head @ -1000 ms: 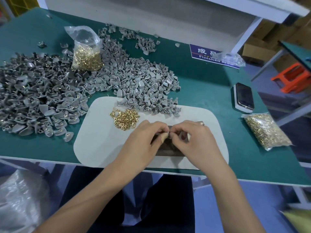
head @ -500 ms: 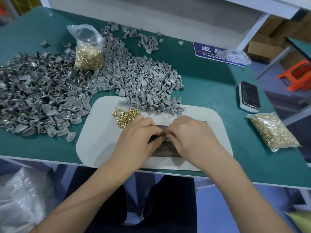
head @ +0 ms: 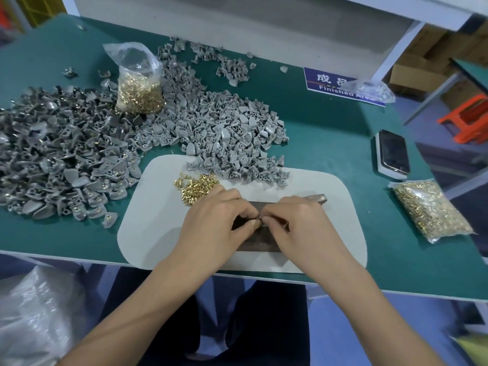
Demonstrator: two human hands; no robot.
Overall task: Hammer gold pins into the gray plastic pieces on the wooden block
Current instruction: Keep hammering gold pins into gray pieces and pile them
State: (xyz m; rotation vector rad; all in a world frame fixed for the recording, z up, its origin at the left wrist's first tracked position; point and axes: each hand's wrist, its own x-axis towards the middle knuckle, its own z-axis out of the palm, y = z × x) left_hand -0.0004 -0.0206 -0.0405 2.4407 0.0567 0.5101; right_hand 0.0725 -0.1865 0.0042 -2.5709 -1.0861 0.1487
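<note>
Over wooden block [head: 257, 243]: two hands, left hand [head: 216, 223], right hand [head: 295, 225], pinching together.

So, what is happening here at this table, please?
A person sits at a green table assembling small parts. Both hands meet over a dark wooden block on a white mat: the left hand and right hand pinch something small between their fingertips, too hidden to name. Loose gold pins lie beside them, with heaps of gray plastic pieces behind. No hammer is clearly visible.
</note>
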